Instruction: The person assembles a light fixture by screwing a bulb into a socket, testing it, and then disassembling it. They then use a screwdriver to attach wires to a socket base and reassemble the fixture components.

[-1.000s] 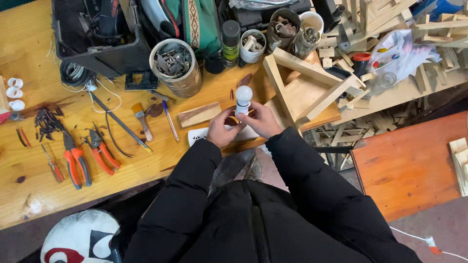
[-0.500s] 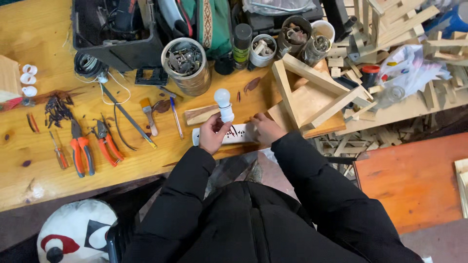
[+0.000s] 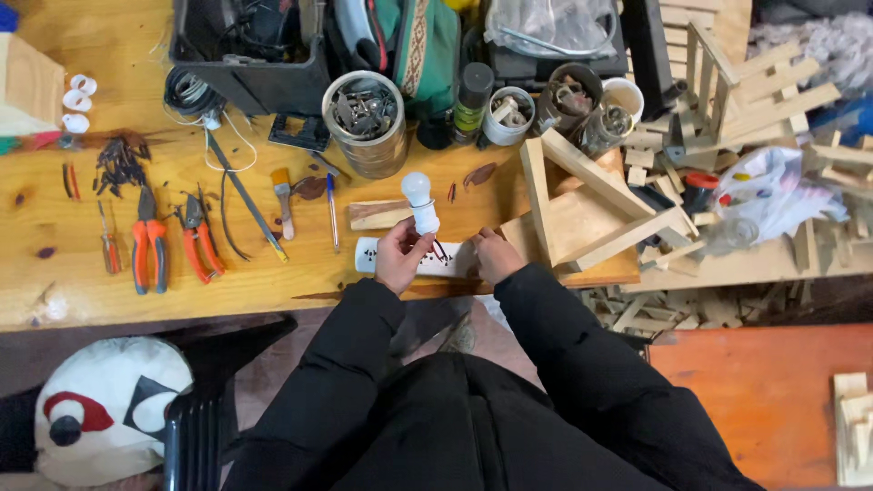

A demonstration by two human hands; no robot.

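My left hand (image 3: 400,256) grips the white base of a light bulb with holder (image 3: 421,202), held upright above a white power strip (image 3: 414,257) lying on the wooden bench (image 3: 55,273). Thin dark wires run from the holder's base down toward the strip. My right hand (image 3: 497,254) rests on the strip's right end, fingers closed near those wires; what it pinches is too small to see. Both black sleeves reach in from below.
Left of the hands lie two orange-handled pliers (image 3: 148,244), a screwdriver, a small brush (image 3: 283,194) and a pen. A metal tin of hardware (image 3: 366,120), jars and a black toolbox stand behind. A wooden frame (image 3: 591,209) and offcuts crowd the right.
The bulb has shifted slightly right and now stands over the power strip. My right hand has come down onto the strip's right end.
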